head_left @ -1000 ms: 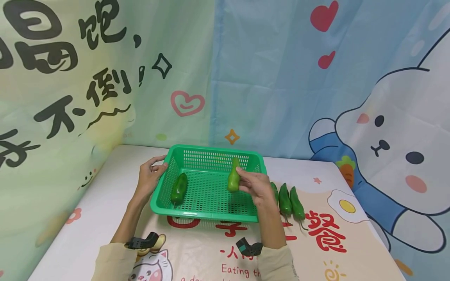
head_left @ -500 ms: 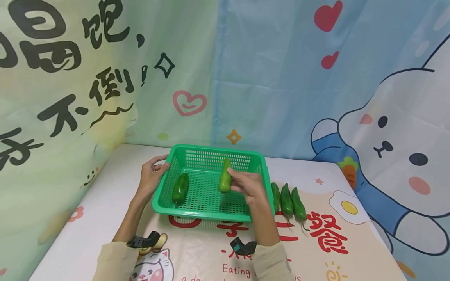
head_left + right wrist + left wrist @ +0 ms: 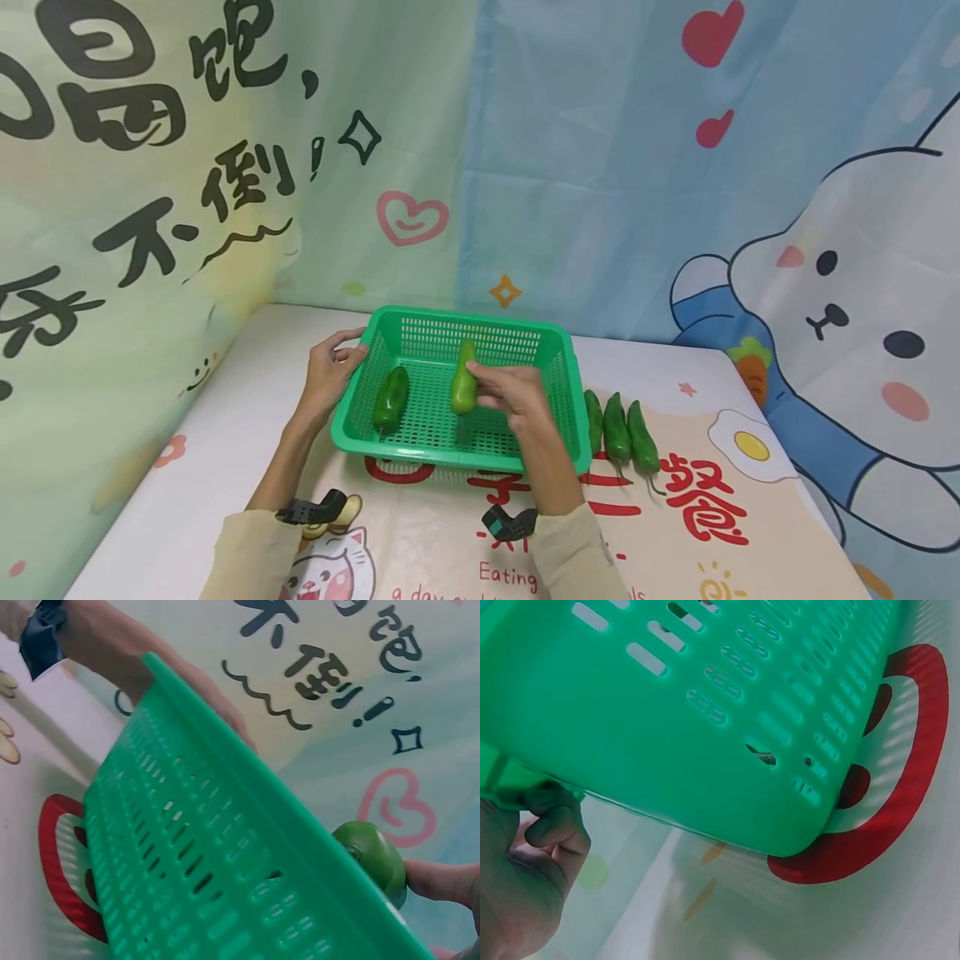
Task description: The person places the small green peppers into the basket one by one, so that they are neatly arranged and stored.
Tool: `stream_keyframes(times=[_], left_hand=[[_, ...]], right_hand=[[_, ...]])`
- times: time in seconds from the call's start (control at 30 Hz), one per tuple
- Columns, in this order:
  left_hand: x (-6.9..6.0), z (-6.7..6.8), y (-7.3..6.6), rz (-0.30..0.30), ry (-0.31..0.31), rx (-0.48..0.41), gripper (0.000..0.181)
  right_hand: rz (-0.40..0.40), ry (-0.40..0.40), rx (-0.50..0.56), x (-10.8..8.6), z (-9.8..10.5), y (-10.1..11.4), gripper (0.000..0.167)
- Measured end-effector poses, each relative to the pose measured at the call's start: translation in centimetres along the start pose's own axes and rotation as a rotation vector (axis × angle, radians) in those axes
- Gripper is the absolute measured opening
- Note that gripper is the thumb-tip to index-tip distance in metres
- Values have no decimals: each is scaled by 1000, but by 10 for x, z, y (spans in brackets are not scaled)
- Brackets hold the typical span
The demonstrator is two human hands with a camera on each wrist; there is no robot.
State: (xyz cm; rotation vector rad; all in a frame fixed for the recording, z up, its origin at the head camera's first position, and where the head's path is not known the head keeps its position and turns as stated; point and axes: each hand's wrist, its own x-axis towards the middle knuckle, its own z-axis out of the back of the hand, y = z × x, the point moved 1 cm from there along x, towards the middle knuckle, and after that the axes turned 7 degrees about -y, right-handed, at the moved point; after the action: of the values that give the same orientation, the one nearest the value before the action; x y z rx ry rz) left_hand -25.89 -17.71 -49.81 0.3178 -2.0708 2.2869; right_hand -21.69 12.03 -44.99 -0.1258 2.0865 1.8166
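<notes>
A green plastic basket (image 3: 465, 456) with slotted walls stands on the table, its near side over red lettering. My left hand (image 3: 330, 375) holds the basket's left rim; in the left wrist view that hand (image 3: 536, 877) has curled fingers at the rim. Between the thumb and fingers of my right hand (image 3: 516, 393) a light green pepper (image 3: 464, 383) is pinched, upright above the basket floor. The right wrist view shows the pepper's end (image 3: 371, 859) behind the basket rim, with the thumb against it. A darker green pepper (image 3: 392, 400) lies in the basket's left part.
Right of the basket, three green peppers lie side by side: one close to the wall (image 3: 593, 423), a middle pepper (image 3: 617, 432) and an outer pepper (image 3: 642, 439). A printed mat (image 3: 675, 550) covers part of the white table (image 3: 255, 375). A cartoon curtain (image 3: 585, 167) hangs behind.
My right hand has carried the light green pepper leftward over the basket, from its right part to near the middle. The left hand keeps its hold on the rim. The view has shifted slightly.
</notes>
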Motion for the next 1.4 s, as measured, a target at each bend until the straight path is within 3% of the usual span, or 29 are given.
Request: stream_keyframes(times=[0.33, 0.77, 1.07, 1.27, 1.4], left_hand=[[1, 0, 1, -10, -3, 10, 41], [2, 0, 0, -17, 1, 26, 42], [3, 1, 1, -12, -7, 29, 42], [3, -1, 2, -15, -1, 24, 43], [2, -1, 3, -6, -2, 12, 42]], right_hand=[[-15, 32, -63, 0, -21, -3, 37], [-57, -17, -197, 2, -39, 8, 45], [-149, 14, -180, 8, -52, 9, 45], [-216, 13, -86, 18, -55, 10, 63], [-241, 9, -88, 23, -57, 10, 64]])
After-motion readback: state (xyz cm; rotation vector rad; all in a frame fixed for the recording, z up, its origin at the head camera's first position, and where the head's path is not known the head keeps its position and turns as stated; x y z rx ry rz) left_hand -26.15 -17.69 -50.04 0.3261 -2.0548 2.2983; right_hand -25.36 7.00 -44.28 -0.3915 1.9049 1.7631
